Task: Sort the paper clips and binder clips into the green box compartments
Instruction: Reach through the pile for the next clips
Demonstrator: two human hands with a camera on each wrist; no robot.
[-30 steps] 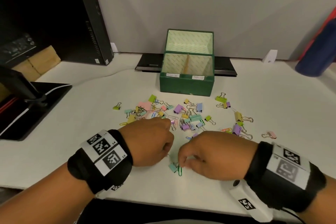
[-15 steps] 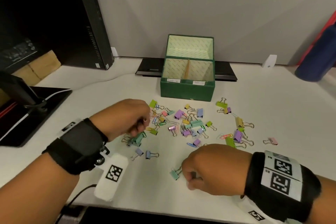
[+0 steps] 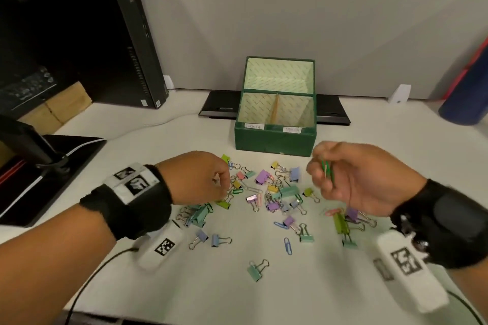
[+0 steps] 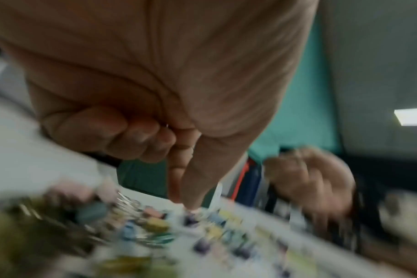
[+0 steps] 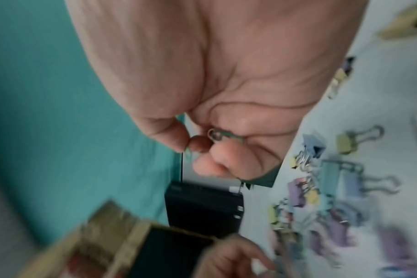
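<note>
The green box (image 3: 274,140) stands open at the back of the table, with two labelled front compartments split by a divider. A pile of coloured binder clips and paper clips (image 3: 274,192) lies in front of it. My right hand (image 3: 320,174) is raised above the pile's right side, in front of the box, and pinches a green paper clip (image 3: 328,171) (image 5: 223,136). My left hand (image 3: 224,187) is low over the pile's left edge. Its thumb and forefinger (image 4: 188,203) point down together onto the clips. Blur hides whether they hold one.
A teal binder clip (image 3: 255,270) and a blue paper clip (image 3: 287,245) lie apart near the front. A black computer tower (image 3: 126,34) and a black stand base (image 3: 52,166) are at the left. A flat black device (image 3: 219,108) sits behind the box, and a dark blue object (image 3: 467,92) at the far right.
My right hand rose from the table's front toward the box with the green paper clip, leaving the teal binder clip behind. My left hand moved from the front to the pile's left side.
</note>
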